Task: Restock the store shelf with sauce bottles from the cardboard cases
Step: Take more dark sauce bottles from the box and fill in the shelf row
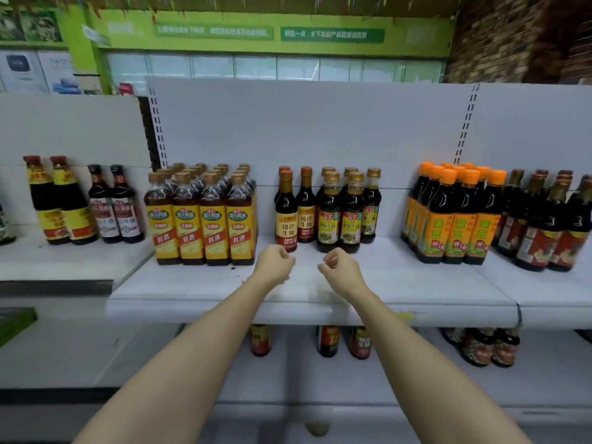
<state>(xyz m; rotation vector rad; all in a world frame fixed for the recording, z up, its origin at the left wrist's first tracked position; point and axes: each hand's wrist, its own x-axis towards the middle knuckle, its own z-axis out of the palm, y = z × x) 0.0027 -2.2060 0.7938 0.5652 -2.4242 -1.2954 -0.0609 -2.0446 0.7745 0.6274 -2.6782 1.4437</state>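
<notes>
Both my arms reach out over the white shelf [416,293]. My left hand [275,263] and my right hand [340,267] hover side by side above its front part, fingers curled, holding nothing. Just behind them stand dark soy sauce bottles with orange labels [286,210] and a group with gold caps and green-yellow labels [350,213]. The hands touch no bottle. No cardboard case is in view.
A block of yellow-labelled cooking wine bottles [201,219] stands left of my hands. Orange-capped bottles [455,216] and red-labelled ones [544,219] fill the right. Larger bottles [61,203] stand on the left shelf section. More bottles [328,341] sit on the lower shelf.
</notes>
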